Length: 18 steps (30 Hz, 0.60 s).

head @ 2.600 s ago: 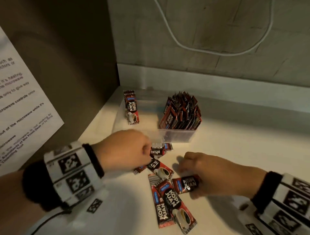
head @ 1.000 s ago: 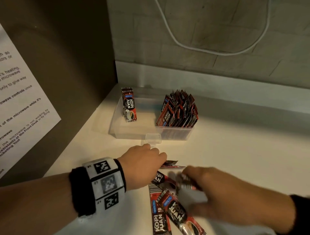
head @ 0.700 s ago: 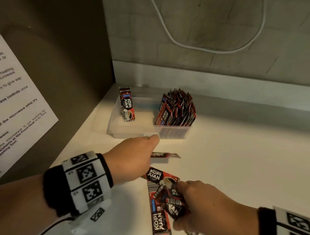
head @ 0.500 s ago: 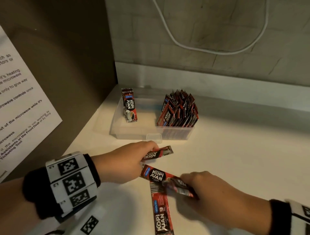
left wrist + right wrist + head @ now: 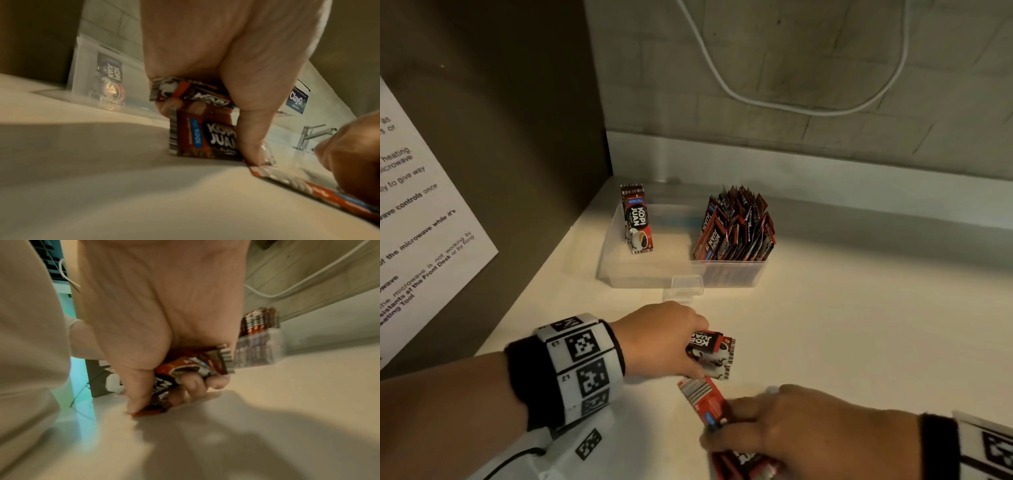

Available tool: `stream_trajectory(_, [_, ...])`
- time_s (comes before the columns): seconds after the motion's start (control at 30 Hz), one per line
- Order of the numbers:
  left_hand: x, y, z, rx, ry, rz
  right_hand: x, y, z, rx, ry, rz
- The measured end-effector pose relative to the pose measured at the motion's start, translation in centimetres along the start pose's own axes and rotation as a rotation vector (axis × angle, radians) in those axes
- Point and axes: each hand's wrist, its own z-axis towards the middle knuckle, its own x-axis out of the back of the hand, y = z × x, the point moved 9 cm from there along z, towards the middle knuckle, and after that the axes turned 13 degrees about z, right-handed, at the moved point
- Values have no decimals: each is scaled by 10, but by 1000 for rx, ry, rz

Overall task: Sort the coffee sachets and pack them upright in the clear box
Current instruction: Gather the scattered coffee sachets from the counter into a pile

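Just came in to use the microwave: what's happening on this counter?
A person is gathering loose coffee sachets off the counter. The left hand grips a few sachets, and the right hand holds more while reaching for a red sachet lying flat. Behind them, the clear box already holds a packed upright bunch on its right side and a few standing sachets on its left.

The box [image 5: 619, 274] stands on the surface [image 5: 859, 325] near its back left corner, against the side wall [image 5: 517, 137]. In the box, one sachet [image 5: 637, 219] stands upright at the left end and a packed bundle [image 5: 736, 229] stands upright at the right end. Nearer the front edge, the left hand [image 5: 657, 339] holds sachets [image 5: 714, 349] on the surface; just right of it and closer to the front, the right hand [image 5: 808, 435] holds more [image 5: 705, 401].
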Motion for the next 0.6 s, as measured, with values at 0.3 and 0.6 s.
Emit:
stream_trajectory(0.3, [35,-33,-14,125,217,-774,37,45,-6,-530,423,230])
stream_trajectory(0.6, [69,-67,-34,245,404,-1063,29,37,4,-487,402,112])
